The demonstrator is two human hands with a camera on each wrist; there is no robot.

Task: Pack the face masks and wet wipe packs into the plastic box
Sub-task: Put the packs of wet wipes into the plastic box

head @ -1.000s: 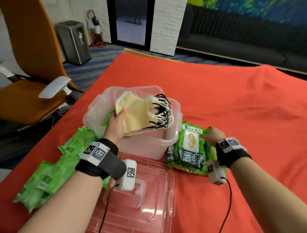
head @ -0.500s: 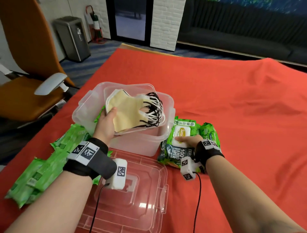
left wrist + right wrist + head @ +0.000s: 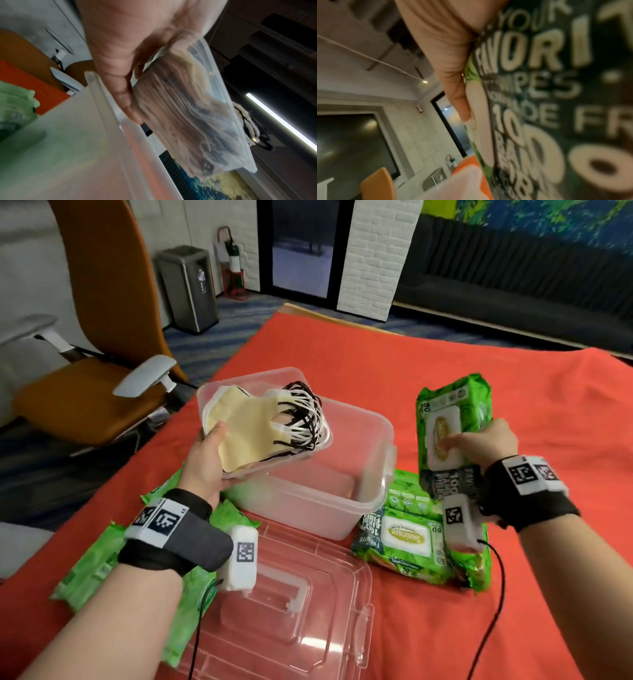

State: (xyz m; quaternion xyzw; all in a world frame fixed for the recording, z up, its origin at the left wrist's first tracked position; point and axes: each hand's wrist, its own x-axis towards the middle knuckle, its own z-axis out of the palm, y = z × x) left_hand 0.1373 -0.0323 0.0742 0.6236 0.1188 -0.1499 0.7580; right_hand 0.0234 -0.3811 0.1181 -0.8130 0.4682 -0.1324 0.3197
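Your left hand (image 3: 209, 463) gripped the masks (image 3: 253, 436), thumb on top, fingers underneath. The masks sat in a small clear tray (image 3: 322, 440) that tilted over the left part of the box (image 3: 346, 508), just above its rim. Beige mask on top, white and black ear loops (image 3: 301, 419) bunched at the end far from your hand. In the left wrist view your fingers (image 3: 123, 94) curled under the tray bottom (image 3: 214, 102), with the box rim (image 3: 130, 135) right below them.

Your right hand (image 3: 486, 443) gripped a wipe pack (image 3: 452, 433), held upright and off the surface, right of the box and apart from it. Thumb pressed on the pack's white flip lid (image 3: 442, 436); the fingers went behind the pack, hidden. In the right wrist view the thumb (image 3: 453, 83) lay along the pack's edge, the print (image 3: 556, 94) close and blurred.

Below that hand more wipe packs (image 3: 404, 539) lay stacked on the red cloth (image 3: 445, 628), touching the box's right wall. Another pile of green packs (image 3: 92, 563) lay on the surface under your left wrist, left of the box. The clear lid (image 3: 308, 611) lay flat between your forearms, in front of the box. What I could see of the box floor was bare.
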